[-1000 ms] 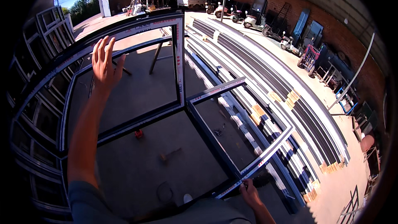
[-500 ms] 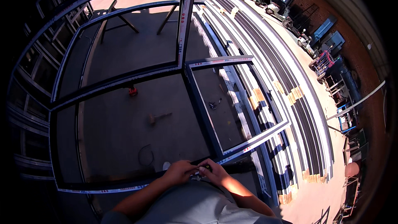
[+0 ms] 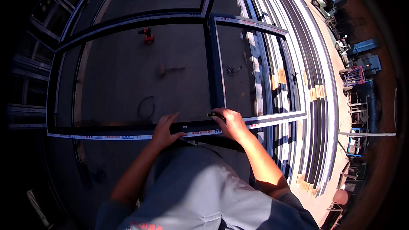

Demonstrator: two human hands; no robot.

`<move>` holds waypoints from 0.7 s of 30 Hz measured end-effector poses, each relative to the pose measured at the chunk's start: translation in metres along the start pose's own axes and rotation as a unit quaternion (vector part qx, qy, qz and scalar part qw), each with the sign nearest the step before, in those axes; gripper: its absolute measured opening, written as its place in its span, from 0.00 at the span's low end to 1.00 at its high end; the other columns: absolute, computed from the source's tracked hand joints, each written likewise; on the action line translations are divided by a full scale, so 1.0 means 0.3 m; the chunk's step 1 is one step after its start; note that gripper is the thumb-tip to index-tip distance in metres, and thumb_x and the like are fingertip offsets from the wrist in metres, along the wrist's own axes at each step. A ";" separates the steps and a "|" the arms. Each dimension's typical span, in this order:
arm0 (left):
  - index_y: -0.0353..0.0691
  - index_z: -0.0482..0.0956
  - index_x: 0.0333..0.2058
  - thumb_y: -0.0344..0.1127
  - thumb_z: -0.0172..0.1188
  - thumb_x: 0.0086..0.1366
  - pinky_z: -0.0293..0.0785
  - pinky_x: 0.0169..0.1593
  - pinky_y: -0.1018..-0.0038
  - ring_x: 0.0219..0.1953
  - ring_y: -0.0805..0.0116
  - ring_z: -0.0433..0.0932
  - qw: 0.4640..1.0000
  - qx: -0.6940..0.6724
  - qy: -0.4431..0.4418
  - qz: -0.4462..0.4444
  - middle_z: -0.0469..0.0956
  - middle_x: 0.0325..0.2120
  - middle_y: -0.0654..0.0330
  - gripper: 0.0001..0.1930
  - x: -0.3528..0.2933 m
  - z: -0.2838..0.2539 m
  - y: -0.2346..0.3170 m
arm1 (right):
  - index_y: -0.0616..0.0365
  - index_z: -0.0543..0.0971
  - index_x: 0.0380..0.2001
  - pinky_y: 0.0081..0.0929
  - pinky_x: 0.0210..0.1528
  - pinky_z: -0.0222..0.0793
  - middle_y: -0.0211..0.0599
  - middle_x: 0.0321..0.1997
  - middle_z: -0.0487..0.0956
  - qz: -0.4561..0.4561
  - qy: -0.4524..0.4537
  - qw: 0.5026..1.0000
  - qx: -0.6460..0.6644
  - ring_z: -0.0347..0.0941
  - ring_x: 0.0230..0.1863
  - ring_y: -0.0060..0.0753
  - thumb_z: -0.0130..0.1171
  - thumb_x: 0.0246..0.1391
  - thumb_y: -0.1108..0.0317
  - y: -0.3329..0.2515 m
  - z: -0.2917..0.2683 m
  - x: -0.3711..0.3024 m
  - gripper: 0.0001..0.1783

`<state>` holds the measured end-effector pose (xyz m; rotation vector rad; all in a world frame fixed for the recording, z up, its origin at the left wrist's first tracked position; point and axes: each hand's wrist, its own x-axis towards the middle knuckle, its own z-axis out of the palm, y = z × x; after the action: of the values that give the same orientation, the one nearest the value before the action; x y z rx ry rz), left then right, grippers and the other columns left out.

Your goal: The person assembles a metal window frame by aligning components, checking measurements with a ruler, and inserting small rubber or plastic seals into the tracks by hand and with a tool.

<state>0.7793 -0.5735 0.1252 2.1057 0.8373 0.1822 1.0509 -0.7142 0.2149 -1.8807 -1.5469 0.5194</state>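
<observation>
In front of me lies a large dark window frame (image 3: pixel 106 136) with printed white protective film along its near bar. My left hand (image 3: pixel 162 131) rests at this near bar, thumb and fingers spread apart. My right hand (image 3: pixel 231 124) is closed around a small black-and-yellow tool (image 3: pixel 211 114) above the same bar, right of my left hand. Most of the tool is hidden by the fingers, so its kind is unclear. A small whitish piece (image 3: pixel 184 127) shows on the bar between the hands.
Through the frame, a red cordless drill (image 3: pixel 148 36), a mallet (image 3: pixel 170 69) and a dark loop of cable (image 3: pixel 146 107) show below. A smaller sash frame (image 3: pixel 303 89) adjoins at right. Long stacked profiles (image 3: pixel 314 102) lie beyond it. More frames (image 3: pixel 30 66) stand at left.
My hands, earlier together near my body, have moved apart and forward onto the near bar. The left hand has spread its fingers; the right keeps the tool. The view has shifted.
</observation>
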 end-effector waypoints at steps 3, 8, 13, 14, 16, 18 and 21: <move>0.42 0.71 0.70 0.54 0.80 0.54 0.67 0.70 0.54 0.70 0.45 0.68 0.999 0.022 -0.020 -0.018 0.71 0.67 0.46 0.48 -0.016 0.063 -0.056 | 0.61 0.84 0.49 0.43 0.49 0.82 0.51 0.45 0.87 0.019 -0.087 0.996 -0.015 0.85 0.46 0.57 0.67 0.61 0.71 0.001 -0.016 0.063 0.13; 0.41 0.71 0.69 0.51 0.81 0.52 0.69 0.68 0.56 0.65 0.46 0.72 1.000 -0.022 -0.016 0.006 0.75 0.61 0.47 0.48 -0.005 0.149 -0.094 | 0.58 0.84 0.50 0.44 0.49 0.80 0.49 0.45 0.86 -0.048 -0.143 0.989 0.000 0.83 0.48 0.56 0.65 0.63 0.68 0.038 0.076 0.108 0.13; 0.41 0.73 0.67 0.49 0.82 0.49 0.72 0.63 0.56 0.60 0.48 0.75 0.998 0.005 -0.003 0.057 0.79 0.54 0.52 0.47 -0.008 0.205 -0.140 | 0.57 0.84 0.46 0.47 0.50 0.78 0.47 0.43 0.85 -0.081 -0.197 0.976 -0.033 0.82 0.47 0.55 0.64 0.63 0.63 0.052 0.168 0.146 0.12; 0.42 0.73 0.67 0.48 0.82 0.49 0.73 0.62 0.56 0.59 0.48 0.75 0.997 0.016 0.004 0.069 0.80 0.53 0.53 0.47 -0.007 0.205 -0.137 | 0.57 0.84 0.45 0.47 0.50 0.78 0.47 0.42 0.85 -0.087 -0.201 0.975 -0.036 0.82 0.47 0.55 0.64 0.63 0.64 0.048 0.177 0.153 0.12; 0.42 0.74 0.67 0.48 0.82 0.48 0.73 0.61 0.57 0.59 0.50 0.76 0.998 0.013 0.008 0.060 0.80 0.52 0.54 0.47 -0.008 0.203 -0.132 | 0.57 0.84 0.44 0.48 0.49 0.78 0.47 0.41 0.85 -0.096 -0.206 0.973 -0.041 0.82 0.46 0.55 0.65 0.62 0.64 0.039 0.190 0.163 0.11; 0.42 0.73 0.67 0.48 0.82 0.48 0.73 0.61 0.57 0.58 0.51 0.76 0.999 0.010 0.008 0.053 0.81 0.51 0.55 0.47 -0.008 0.201 -0.129 | 0.56 0.84 0.44 0.48 0.48 0.78 0.47 0.41 0.85 -0.108 -0.209 0.971 -0.051 0.82 0.46 0.56 0.65 0.62 0.64 0.043 0.204 0.170 0.11; 0.43 0.74 0.66 0.48 0.82 0.48 0.74 0.60 0.58 0.57 0.52 0.77 0.999 0.005 -0.002 0.037 0.81 0.50 0.55 0.46 -0.003 0.190 -0.120 | 0.56 0.84 0.44 0.48 0.48 0.78 0.47 0.41 0.85 -0.121 -0.212 0.968 -0.064 0.82 0.45 0.56 0.64 0.61 0.65 0.038 0.210 0.171 0.11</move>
<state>0.7837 -0.5964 0.0618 2.1472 0.7598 0.2148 1.0294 -0.6513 0.1667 -1.7102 -2.1010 0.7615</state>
